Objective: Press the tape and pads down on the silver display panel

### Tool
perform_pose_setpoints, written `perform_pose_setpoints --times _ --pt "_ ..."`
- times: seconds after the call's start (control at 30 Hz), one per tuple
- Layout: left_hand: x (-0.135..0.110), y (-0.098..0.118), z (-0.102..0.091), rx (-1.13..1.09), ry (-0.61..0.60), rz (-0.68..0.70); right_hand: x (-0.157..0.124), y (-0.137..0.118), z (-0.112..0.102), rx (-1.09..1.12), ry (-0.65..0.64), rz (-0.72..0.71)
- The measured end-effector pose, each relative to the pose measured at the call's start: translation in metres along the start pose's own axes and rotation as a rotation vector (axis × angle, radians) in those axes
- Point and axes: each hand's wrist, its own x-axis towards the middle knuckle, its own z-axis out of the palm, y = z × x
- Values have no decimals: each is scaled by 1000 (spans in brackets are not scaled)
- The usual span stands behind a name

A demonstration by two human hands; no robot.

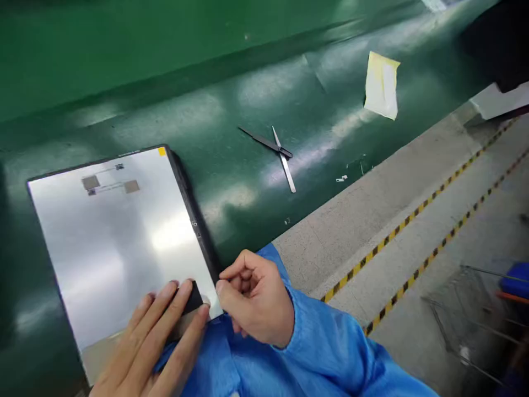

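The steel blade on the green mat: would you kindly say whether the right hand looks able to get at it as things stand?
Probably yes. The right hand is at the edge of the display panel, which lies to its left, off the line to the steel blade across the green mat, though the blade lies some way ahead.

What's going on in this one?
A person in a blue sleeve is working at a silver panel on a green mat. Their left hand rests on a black tab at the panel's near edge, with their right hand curled beside it. Crossed metal tools and yellowed tape lie farther along the mat.
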Motion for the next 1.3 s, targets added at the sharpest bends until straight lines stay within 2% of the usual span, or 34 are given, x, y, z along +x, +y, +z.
perform_pose_setpoints --times 0.23,0.33,0.43,0.6,0.9,1.07,1.2,1.3 --pt "14 5 2 28 9 4 0 1 -1 -10 12 39" --pt "16 9 -1 6 29 -46 0 -1 2 -17 31 33" --pt "17 11 -2 -10 36 -88 1 -3 3 -30 43 37" --pt "15 8 0 11 42 -35 0 0 -1 -13 -2 24" --pt "19 15 -2 -22 32 -110 1 2 1 -38 46 36" --pt "21 19 -5 -26 20 -148 1 0 1 -33 28 40" --pt "19 15 -4 -25 18 -130 0 3 0 -11 13 24" --pt "18 12 -3 -7 16 -56 0 3 -1 -13 25 24"
